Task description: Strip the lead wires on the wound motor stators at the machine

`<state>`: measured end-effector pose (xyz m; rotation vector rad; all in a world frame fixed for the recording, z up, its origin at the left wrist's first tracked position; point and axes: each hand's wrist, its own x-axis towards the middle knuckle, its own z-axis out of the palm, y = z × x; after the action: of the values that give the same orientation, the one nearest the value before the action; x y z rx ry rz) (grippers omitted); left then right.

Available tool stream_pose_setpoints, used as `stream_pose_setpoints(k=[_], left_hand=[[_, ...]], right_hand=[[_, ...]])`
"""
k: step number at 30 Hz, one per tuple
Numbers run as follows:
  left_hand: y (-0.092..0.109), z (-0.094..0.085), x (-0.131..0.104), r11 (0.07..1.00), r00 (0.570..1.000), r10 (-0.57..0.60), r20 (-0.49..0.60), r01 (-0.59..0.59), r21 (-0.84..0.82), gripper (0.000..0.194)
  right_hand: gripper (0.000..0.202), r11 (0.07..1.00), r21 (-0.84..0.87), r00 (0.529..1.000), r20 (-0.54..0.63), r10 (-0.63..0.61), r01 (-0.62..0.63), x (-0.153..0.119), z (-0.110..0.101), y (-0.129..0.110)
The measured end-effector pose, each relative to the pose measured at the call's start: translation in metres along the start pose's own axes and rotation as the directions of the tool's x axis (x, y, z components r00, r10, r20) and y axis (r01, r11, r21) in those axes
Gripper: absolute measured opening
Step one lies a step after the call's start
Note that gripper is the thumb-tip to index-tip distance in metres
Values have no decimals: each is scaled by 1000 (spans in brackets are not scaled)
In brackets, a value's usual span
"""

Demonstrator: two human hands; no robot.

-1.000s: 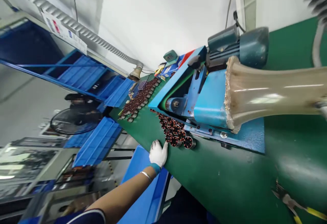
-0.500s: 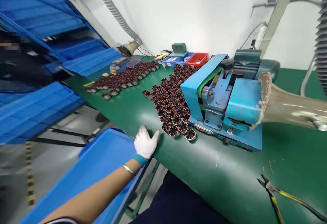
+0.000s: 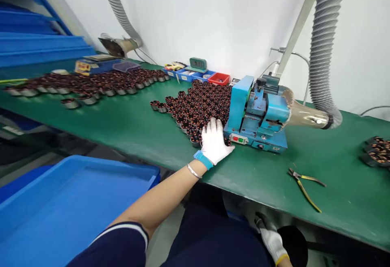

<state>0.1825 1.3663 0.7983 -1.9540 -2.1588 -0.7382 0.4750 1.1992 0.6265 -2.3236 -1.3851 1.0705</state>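
My left hand [image 3: 215,142], in a white glove with a blue wristband, lies with fingers spread at the front edge of a large group of wound motor stators [image 3: 195,108]. Its fingers cover some of the nearest ones, and I cannot tell how firmly they touch. Just right of the hand stands a blue belt-driven machine [image 3: 262,116] with red and green buttons. My right hand [image 3: 270,238], gloved with a yellow cuff, hangs low beside my lap, below the table edge. Its fingers look loosely stretched out, with nothing seen in them.
Yellow-handled cutting pliers [image 3: 306,185] lie on the green table [image 3: 122,131]. More stators stand at the left [image 3: 100,84] and far right [image 3: 378,153]. Small blue bins, a red bin [image 3: 219,79] and a clock [image 3: 198,64] line the wall. A blue tray [image 3: 76,210] sits below left.
My view has turned right. My left hand has moved from the table edge to the front stators. My right hand and the far-right stators have come into view.
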Motion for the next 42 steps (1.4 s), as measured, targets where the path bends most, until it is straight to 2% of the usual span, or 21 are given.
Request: stream_pose_setpoints(k=[3,5,7,9,12,16,20,23,24,26,28,30,31,33,37,40,42], left_hand=[[-7,6,-2,1000,1000,23,1,-23,-4,105],[-6,6,0,999,999,52,6,-52,-16,104],[0,4,7,998,999,47,9,-46,-50,110],[8,2,19,996,1000,2,7,-1,-87,124],[17,2,33,992,998,-59,13,60,-111,138],[20,8,36,987,998,-69,13,70,-142,143],[22,14,36,992,998,-46,-41,41,-119,142],[22,11,35,993,997,-52,-54,46,-107,141],[20,8,33,993,997,-57,-60,50,-108,139],[13,1,23,992,996,-51,-77,41,-121,128],[1,-6,5,990,994,-9,-107,-6,-142,107],[-13,-9,-15,987,987,60,-151,-81,-140,74],[-19,-9,-25,985,984,87,-157,-108,-131,60],[-30,-5,-38,983,984,125,-130,-141,-120,39],[-44,5,-41,970,983,160,-86,-173,-172,24],[-47,9,-31,955,975,205,-84,-218,-202,21],[-43,8,-25,944,962,265,-69,-273,-183,16]], right_hand=[[34,994,39,994,-34,101,-100,-28,-6,21],[49,989,121,991,-87,101,-90,-51,-10,30],[56,975,221,985,-172,24,15,-73,-11,32],[57,949,270,952,-296,-82,165,-92,-12,24],[54,901,231,857,-462,-230,367,-108,-14,1],[44,820,100,730,-525,-437,563,-108,-30,-30],[32,620,-74,535,-435,-725,781,-101,-61,-66],[32,455,-126,398,-320,-860,881,-91,-86,-103],[33,416,-153,369,-264,-891,896,-85,-93,-117],[33,416,-225,374,-208,-904,881,-71,-103,-145],[34,473,-312,464,-107,-879,824,-54,-107,-171],[35,509,-410,567,23,-824,757,-35,-107,-196],[36,513,-457,603,68,-794,727,-26,-106,-207],[38,514,-531,647,90,-757,674,-7,-104,-226],[35,553,-557,672,11,-741,619,16,-99,-239],[42,550,-524,643,-5,-766,651,20,-99,-232],[39,528,-483,610,16,-792,698,19,-100,-225]])
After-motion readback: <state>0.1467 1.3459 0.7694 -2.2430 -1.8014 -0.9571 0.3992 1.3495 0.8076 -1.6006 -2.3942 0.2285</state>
